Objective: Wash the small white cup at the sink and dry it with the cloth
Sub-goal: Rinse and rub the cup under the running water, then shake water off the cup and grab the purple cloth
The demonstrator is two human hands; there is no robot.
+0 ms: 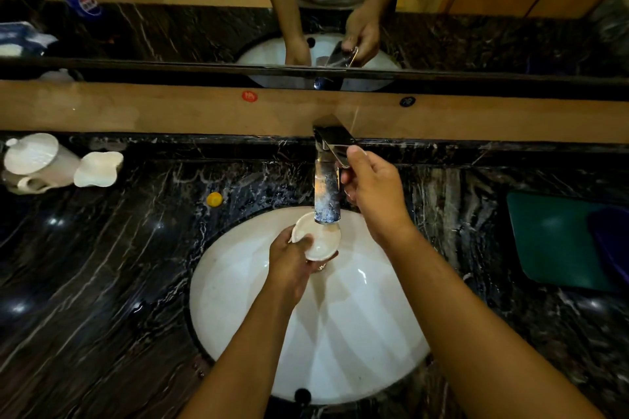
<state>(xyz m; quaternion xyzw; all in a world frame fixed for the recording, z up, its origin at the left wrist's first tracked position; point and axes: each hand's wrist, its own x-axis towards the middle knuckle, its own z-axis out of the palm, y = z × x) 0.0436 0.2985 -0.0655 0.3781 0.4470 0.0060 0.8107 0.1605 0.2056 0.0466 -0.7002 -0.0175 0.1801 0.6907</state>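
Observation:
The small white cup (319,239) is in my left hand (293,262), held mouth-up over the white oval sink (245,303), right under the chrome tap spout (327,194). My thumb lies over the cup's near rim. My right hand (371,190) grips the flat tap lever (337,143) at the top of the tap. A dark green cloth (558,241) lies flat on the black marble counter, far right. Whether water is running I cannot tell.
A white teapot with lid (34,163) and a white flower-shaped dish (98,168) stand at the counter's far left. A small yellow object (214,199) lies left of the tap. A wooden ledge and a mirror rise behind the sink.

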